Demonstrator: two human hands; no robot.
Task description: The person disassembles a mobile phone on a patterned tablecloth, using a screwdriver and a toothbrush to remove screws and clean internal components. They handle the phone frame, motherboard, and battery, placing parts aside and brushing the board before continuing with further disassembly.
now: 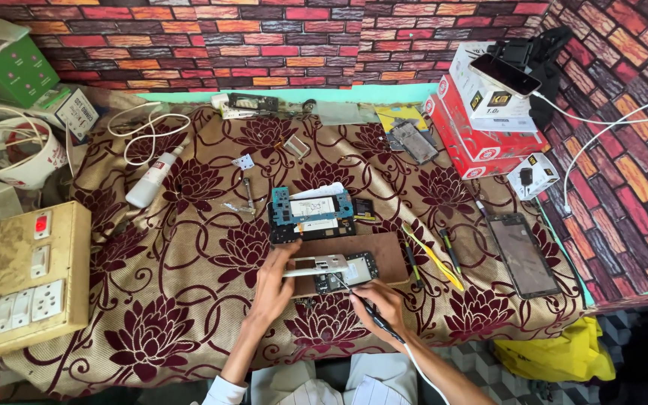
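I log: left hand [273, 289] pinching silver phone frame [316, 265] at left end, near centre of tabletop [189, 300]. Right hand [378, 300] gripping thin probe tool [365, 304], tip on circuit board [354, 271]. Judged light, stiff, fragile; hold by edges.

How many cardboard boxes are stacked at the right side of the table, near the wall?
3: a white box on top under a phone, a red box beneath, a small white box beside. Others may be hidden.
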